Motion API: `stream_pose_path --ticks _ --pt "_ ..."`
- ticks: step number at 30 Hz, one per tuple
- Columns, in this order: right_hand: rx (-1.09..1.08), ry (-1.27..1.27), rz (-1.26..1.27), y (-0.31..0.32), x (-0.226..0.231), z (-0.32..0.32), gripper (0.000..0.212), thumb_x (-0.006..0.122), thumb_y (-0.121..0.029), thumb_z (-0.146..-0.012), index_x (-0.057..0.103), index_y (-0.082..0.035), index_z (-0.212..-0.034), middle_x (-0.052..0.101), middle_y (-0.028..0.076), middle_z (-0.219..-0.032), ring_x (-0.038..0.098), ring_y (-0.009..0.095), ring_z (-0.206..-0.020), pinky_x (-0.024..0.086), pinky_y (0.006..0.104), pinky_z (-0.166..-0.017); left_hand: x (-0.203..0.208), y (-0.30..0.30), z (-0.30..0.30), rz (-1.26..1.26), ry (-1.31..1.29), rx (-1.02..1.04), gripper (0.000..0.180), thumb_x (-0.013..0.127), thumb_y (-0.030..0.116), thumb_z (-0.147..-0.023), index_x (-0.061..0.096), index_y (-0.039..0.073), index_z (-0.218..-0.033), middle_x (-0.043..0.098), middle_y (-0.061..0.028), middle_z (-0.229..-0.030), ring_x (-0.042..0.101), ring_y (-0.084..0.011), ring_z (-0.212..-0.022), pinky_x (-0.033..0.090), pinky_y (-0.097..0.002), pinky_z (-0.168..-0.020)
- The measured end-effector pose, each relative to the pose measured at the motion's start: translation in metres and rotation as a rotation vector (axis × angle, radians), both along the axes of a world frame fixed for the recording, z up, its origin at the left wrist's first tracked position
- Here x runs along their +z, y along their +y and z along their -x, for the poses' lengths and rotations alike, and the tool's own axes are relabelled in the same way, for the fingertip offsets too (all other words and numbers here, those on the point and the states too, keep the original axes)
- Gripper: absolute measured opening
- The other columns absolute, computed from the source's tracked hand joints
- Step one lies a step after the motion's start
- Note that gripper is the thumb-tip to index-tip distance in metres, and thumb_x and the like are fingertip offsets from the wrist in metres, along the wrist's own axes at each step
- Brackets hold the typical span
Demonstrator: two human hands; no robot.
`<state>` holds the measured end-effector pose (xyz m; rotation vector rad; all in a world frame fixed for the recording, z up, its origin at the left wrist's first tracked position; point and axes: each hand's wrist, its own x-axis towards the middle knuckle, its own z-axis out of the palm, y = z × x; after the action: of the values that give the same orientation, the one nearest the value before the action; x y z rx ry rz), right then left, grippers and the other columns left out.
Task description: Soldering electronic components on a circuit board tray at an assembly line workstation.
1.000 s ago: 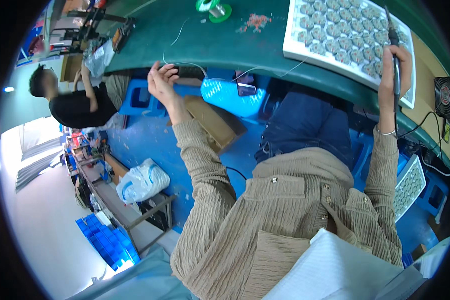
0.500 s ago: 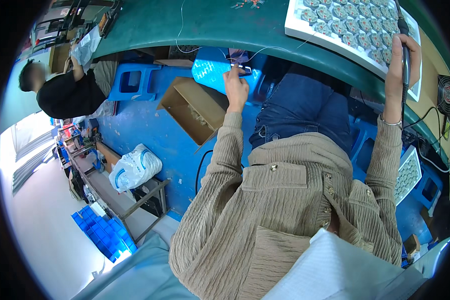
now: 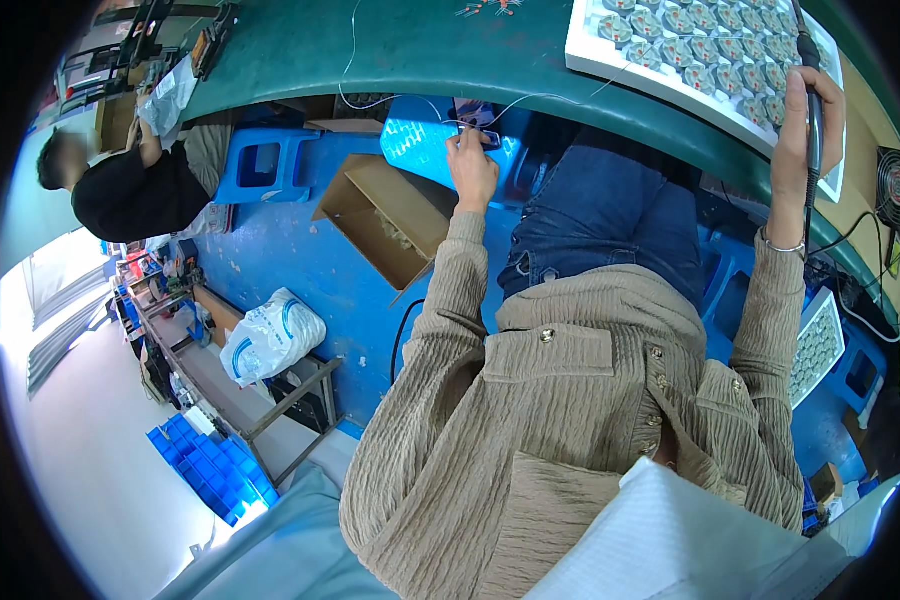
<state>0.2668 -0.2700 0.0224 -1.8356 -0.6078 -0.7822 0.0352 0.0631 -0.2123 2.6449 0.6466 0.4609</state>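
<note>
In my right hand is a black soldering iron, gripped upright over the right edge of a white foam tray. The tray holds rows of round metal parts. My left hand is below the green table's edge, over a blue patterned surface, its fingers pinched together. A thin whitish wire curves off the table to these fingertips, then another stretch runs up toward the tray. A small dark object shows beside the fingertips; its kind is unclear.
The green table curves across the top, with small orange-tipped pieces on it. Around stand an open cardboard box, blue stools, a white bag and a fan. A co-worker sits at left.
The wire's loop over the table edge has shifted left and hangs wider. My left hand has barely moved; my right hand holds the soldering iron in almost the same place.
</note>
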Motion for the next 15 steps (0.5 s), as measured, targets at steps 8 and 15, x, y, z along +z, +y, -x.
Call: stream_pose_path --ticks 8,15 --pt "0.005 -0.002 0.011 -0.0032 -0.0015 -0.0019 0.016 0.075 -0.022 -0.098 0.076 -0.01 -0.108 0.075 0.002 -0.105 0.066 0.016 -0.092 0.051 0.0288 -0.084 -0.0018 -0.0042 -0.0023 -0.011 0.013 -0.008 0.038 0.061 -0.01 -0.067 0.062 0.008 -0.101 0.065 -0.0101 -0.113 0.055 -0.037 -0.108 0.048 -0.0438 -0.094" --pt "0.002 0.017 0.005 -0.0021 -0.0006 -0.0004 0.016 0.075 -0.023 -0.097 0.076 -0.01 -0.108 0.075 0.002 -0.104 0.066 0.016 -0.092 0.051 0.0287 -0.083 -0.0055 -0.0002 0.0001 -0.001 0.01 0.033 0.041 0.062 -0.011 -0.066 0.061 0.008 -0.103 0.064 -0.0101 -0.117 0.055 -0.0378 -0.109 0.048 -0.0441 -0.095"
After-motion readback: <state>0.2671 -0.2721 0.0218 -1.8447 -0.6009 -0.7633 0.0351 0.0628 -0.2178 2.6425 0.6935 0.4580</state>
